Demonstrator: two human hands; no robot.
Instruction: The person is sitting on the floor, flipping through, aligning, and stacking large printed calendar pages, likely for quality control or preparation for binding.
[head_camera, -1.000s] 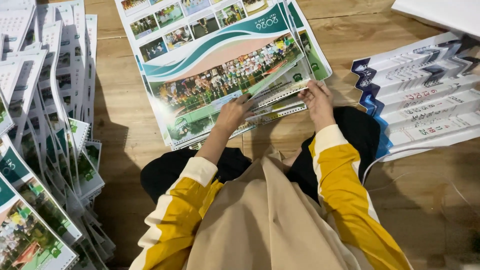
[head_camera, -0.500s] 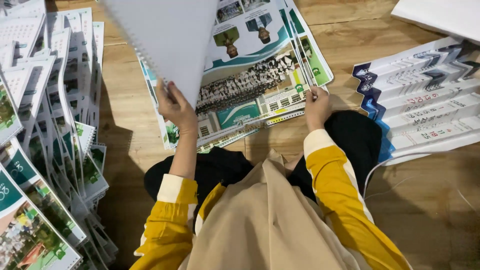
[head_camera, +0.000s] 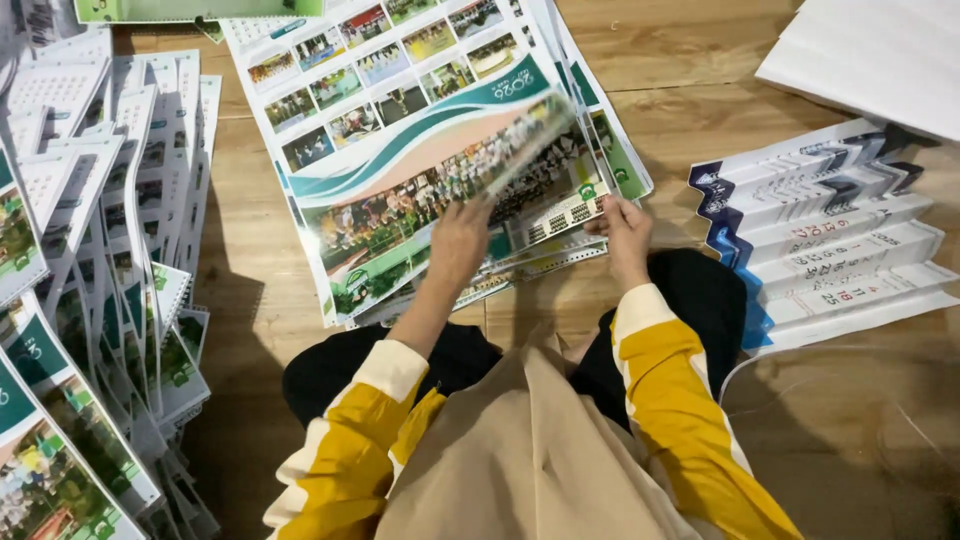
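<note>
Calendar sheet (head_camera: 440, 190): a large printed page with a group photo and a green-and-teal band, lifted at a slant over the pile in front of the person's lap; it is blurred.
Left hand (head_camera: 458, 245): fingers pinched on the sheet's lower edge, holding it up.
Right hand (head_camera: 627, 222): rests on the pile's lower right corner; fingers curled on the page edges, though whether they grip one page I cannot tell.
Pile of sheets (head_camera: 560, 225): fanned pages with punched edges, lying on the wooden floor (head_camera: 680, 90) under the lifted sheet.
Left stacks (head_camera: 100, 300): overlapped rows of printed pages along the person's left side.
Folded blue-and-white sheets (head_camera: 830, 240): stepped stack just beside the right knee.
White sheets (head_camera: 870, 55): far right corner, well apart from both hands.
</note>
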